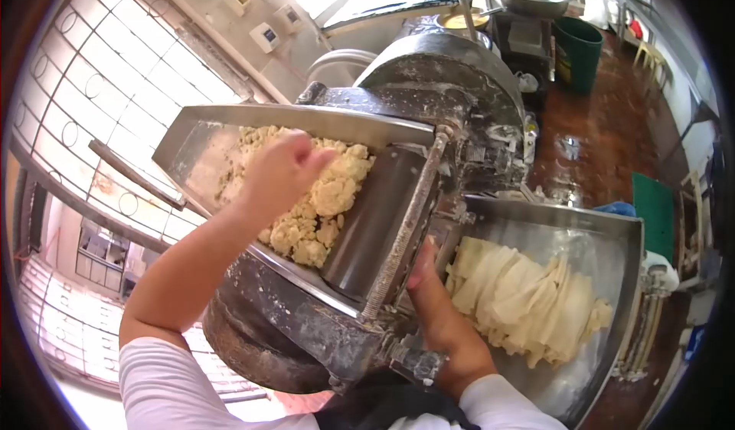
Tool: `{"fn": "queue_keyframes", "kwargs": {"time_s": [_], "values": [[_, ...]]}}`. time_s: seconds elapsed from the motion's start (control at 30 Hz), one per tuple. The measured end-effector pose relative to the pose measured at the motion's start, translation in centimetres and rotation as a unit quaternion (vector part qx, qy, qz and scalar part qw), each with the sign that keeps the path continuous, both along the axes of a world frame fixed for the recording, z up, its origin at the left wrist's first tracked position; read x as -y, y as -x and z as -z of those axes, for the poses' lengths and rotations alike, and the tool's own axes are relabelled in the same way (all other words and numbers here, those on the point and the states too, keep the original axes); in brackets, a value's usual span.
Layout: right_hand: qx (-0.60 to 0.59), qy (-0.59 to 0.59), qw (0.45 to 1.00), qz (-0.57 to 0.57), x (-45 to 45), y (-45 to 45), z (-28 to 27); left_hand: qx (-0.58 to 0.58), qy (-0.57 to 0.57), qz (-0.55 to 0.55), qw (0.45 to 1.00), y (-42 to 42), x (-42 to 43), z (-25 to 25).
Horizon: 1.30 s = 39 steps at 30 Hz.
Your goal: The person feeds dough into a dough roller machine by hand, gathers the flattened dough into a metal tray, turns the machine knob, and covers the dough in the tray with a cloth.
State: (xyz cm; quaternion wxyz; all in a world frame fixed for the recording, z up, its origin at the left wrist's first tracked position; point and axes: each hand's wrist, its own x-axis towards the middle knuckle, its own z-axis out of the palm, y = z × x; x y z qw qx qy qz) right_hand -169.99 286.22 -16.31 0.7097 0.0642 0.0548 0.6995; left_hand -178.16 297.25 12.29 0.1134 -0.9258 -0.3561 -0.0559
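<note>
My left hand [285, 171] is over the metal feed tray [367, 126] of a dough roller machine, its fingers curled in and the thumb toward the roller. Whether it grips any dough is hidden. Crumbly pale dough [334, 192] lies in lumps around and below this hand, up against the smooth steel roller [377, 219]. Low on the machine's right side, my right hand [423, 265] reaches in beside the roller's scraped bar [406, 227]; most of its fingers are hidden by the machine. Close to the right forearm, a folded dough sheet [528, 300] rests in layers in a metal catch tray [566, 217].
The machine's dark, flour-dusted housing [452, 62] rises ahead. A green bin [578, 55] stands on the reddish floor [593, 135] at the far right. A metal bowl [528, 1] sits at the back. Barred windows [107, 85] line the left side.
</note>
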Motion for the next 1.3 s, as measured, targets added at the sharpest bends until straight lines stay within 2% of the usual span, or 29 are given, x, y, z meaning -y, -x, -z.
{"fn": "queue_keyframes", "kwargs": {"time_s": [0.07, 0.1, 0.2, 0.23, 0.33, 0.43, 0.47, 0.5, 0.53, 0.57, 0.67, 0.77, 0.87, 0.97, 1.07, 1.17, 1.23, 1.3], "values": [[0.011, -0.005, 1.0, -0.001, -0.2, 0.2, 0.4, -0.079, 0.083, -0.03, 0.993, -1.6, 1.1, 2.2], [-0.013, 0.014, 1.0, -0.012, 0.1, 0.0, -1.0, -0.013, 0.033, 0.008, 0.999, -1.2, -0.1, 3.6], [-0.043, -0.023, 0.999, 0.002, 0.3, 0.2, 0.4, -0.028, -0.019, -0.04, 0.999, 0.2, -3.9, 5.2], [-0.049, -0.02, 0.999, 0.003, 0.0, 0.3, 1.1, -0.14, 0.026, -0.073, 0.987, 0.7, -3.6, 5.3], [-0.064, -0.003, 0.998, 0.017, -0.2, 0.0, 1.6, -0.128, -0.075, 0.003, 0.989, 1.5, -3.4, 6.5], [-0.032, 0.025, 0.999, 0.01, -0.3, -1.9, 0.8, -0.191, -0.087, 0.0, 0.978, 0.9, -5.6, 5.5], [-0.025, 0.033, 0.999, -0.001, -0.1, -2.0, 1.0, -0.058, 0.022, -0.027, 0.998, 0.6, -5.8, 5.3], [-0.017, 0.042, 0.999, -0.01, 0.2, -2.0, 1.2, 0.076, 0.13, -0.054, 0.987, -0.4, -5.3, 3.8], [-0.024, 0.033, 0.999, -0.002, 0.1, -2.2, 1.5, 0.211, 0.231, -0.08, 0.946, -1.3, -4.7, 2.7], [-0.03, 0.024, 0.999, 0.004, -0.1, -2.2, 1.7, 0.24, 0.236, -0.051, 0.94, -2.8, -3.0, 3.2], [-0.037, 0.024, 0.999, 0.021, -0.4, -1.8, 0.8, 0.035, 0.076, 0.007, 0.996, -4.3, 0.2, 5.6], [-0.049, 0.03, 0.998, 0.033, -0.7, -1.6, 0.0, 0.009, 0.034, 0.06, 0.998, -4.4, -0.3, 7.1], [-0.043, 0.024, 0.998, 0.04, -0.5, -1.6, -0.1, 0.002, 0.041, 0.013, 0.999, -5.0, 0.2, 6.9], [-0.039, -0.001, 0.999, 0.027, -0.6, -1.6, 0.0, 0.098, 0.063, 0.023, 0.993, -4.5, -0.6, 8.0], [-0.069, -0.035, 0.997, 0.027, -1.3, -1.3, 1.7, 0.231, 0.183, -0.046, 0.955, -3.8, -0.9, 8.8], [-0.057, 0.031, 0.997, 0.031, -1.2, -1.5, 0.7, 0.297, 0.332, -0.105, 0.889, -2.7, -1.7, 8.6], [-0.041, 0.026, 0.998, 0.029, -0.8, -2.1, 0.0, 0.246, 0.153, -0.071, 0.955, -2.0, -1.9, 4.0], [-0.042, -0.007, 0.999, 0.02, -0.6, -1.8, 1.1, 0.222, 0.102, -0.146, 0.959, 3.2, -10.3, 0.0]]}}
